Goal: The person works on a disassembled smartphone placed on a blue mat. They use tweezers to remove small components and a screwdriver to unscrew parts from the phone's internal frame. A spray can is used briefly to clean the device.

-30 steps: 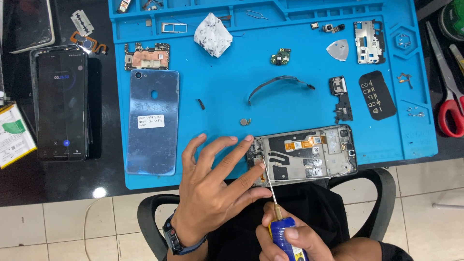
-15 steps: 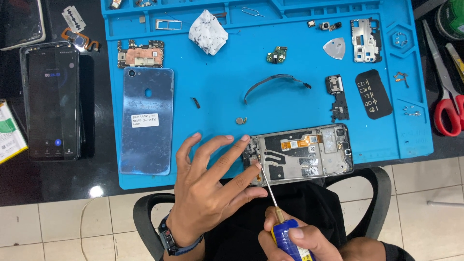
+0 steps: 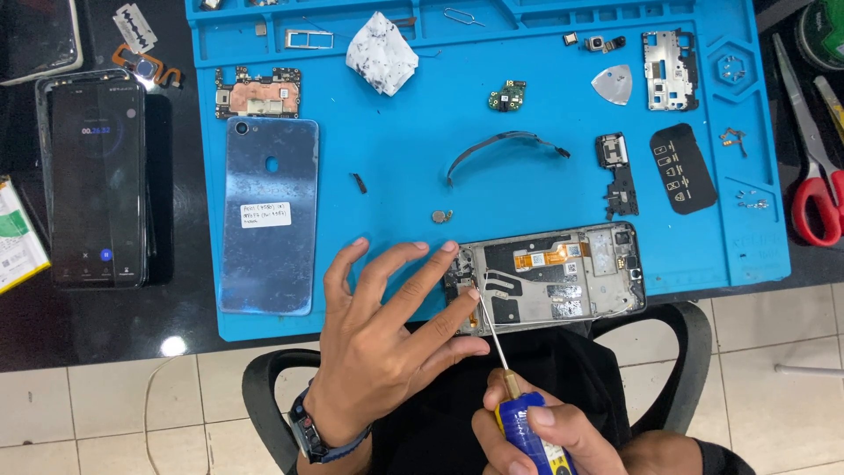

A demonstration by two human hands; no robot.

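Observation:
An opened phone frame [image 3: 563, 277] lies at the near edge of the blue work mat [image 3: 396, 123], its inner parts and an orange flex cable showing. My left hand [image 3: 382, 339] is spread wide, with its fingertips pressing the frame's left end. My right hand [image 3: 536, 435] grips the blue and yellow handle of a small screwdriver [image 3: 497, 343]. The thin shaft points up and left, and its tip meets the frame's left end beside my left fingers. A dark watch sits on my left wrist.
On the mat lie a blue phone back cover [image 3: 268, 215], a circuit board [image 3: 258, 91], a crumpled white tissue [image 3: 380, 53], a curved grey strip [image 3: 501, 145], a metal shield [image 3: 668, 57] and small parts. A dark phone [image 3: 95, 176] rests left; red scissors [image 3: 813, 189] right.
The view has shifted slightly, so the mat and frame sit a little lower and to the right. Both hands keep their hold, with the screwdriver tip still at the frame's left end.

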